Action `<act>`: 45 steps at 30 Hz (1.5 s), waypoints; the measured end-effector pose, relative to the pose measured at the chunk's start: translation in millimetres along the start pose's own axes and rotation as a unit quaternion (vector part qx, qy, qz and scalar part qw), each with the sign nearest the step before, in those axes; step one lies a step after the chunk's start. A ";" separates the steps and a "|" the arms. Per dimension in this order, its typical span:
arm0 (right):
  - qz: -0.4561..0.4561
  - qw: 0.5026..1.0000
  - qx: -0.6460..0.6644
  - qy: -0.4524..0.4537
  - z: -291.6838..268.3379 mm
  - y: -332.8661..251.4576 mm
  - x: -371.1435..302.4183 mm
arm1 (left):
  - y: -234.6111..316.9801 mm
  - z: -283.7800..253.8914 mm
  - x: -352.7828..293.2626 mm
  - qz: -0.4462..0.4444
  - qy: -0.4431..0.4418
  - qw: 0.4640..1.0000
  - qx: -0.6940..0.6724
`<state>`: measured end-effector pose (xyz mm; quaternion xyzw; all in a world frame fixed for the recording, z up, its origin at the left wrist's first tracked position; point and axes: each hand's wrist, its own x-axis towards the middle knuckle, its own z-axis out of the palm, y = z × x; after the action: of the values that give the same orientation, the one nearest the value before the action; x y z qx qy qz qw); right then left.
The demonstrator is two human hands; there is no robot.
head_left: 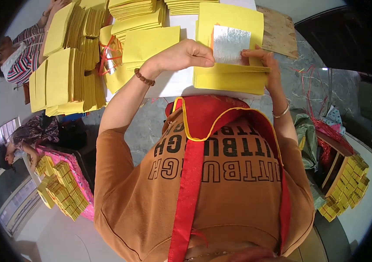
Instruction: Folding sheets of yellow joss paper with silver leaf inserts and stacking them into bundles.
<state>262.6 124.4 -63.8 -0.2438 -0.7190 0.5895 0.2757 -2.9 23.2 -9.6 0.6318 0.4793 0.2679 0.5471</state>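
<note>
On the white tabletop in front of me lies a stack of yellow paper sheets (pixel 232 16), with a silver foil square (pixel 232 43) on the top sheet. The near part of that sheet is bent up into a yellow fold (pixel 234 78). My left hand (pixel 192 54) is closed in a pinch at the fold's left end, by the foil's lower left corner. At the other end my right hand (pixel 269 67) curls around the fold's right edge, a fingertip touching the foil. Part of its fingers is hidden behind the paper.
Left of my work are a loose yellow sheet stack (pixel 151 43), red ties (pixel 111 54) and tall yellow paper bundles (pixel 61 81). A wooden board (pixel 277 32) lies at the far right. Two other people sit at left. More yellow bundles (pixel 347 185) stand at right.
</note>
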 end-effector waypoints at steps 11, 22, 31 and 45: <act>0.000 0.996 0.084 -0.014 1.4 6.7 0.0 | -13.5 -10.6 16.6 -0.082 -0.058 0.993 -0.069; -0.060 0.996 -0.006 -0.067 -8.8 -5.7 -1.2 | -12.1 -8.9 14.1 -0.073 -0.049 0.992 -0.089; -0.065 0.972 -0.223 -0.029 -6.2 -5.9 -14.9 | 5.5 16.8 -6.6 0.049 0.049 0.997 -0.029; 0.003 0.998 -0.048 -0.031 -8.1 4.3 -17.3 | 10.5 27.5 -10.3 0.206 0.010 0.900 0.384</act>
<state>280.9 119.3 -68.6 -0.2407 -0.7541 0.5620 0.2399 20.0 2.7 -4.8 0.8750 0.4092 0.1762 0.1896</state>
